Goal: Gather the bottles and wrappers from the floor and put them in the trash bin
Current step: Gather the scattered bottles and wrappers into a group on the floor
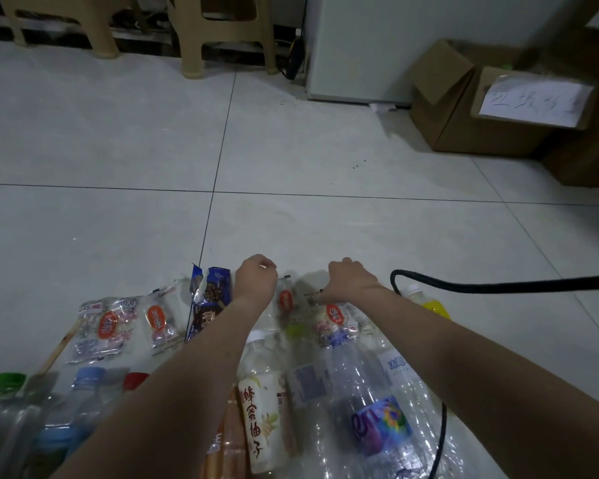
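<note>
Fingers of the right hand are seen pinched on the top edge of a clear wrapper with an orange label. The left hand is held curled, knuckles up, just beside a blue wrapper; whether anything is gripped cannot be told. More wrappers and empty bottles are spread on the tiled floor under both forearms. A black cable is noted to the right, and a cardboard box well apart.
</note>
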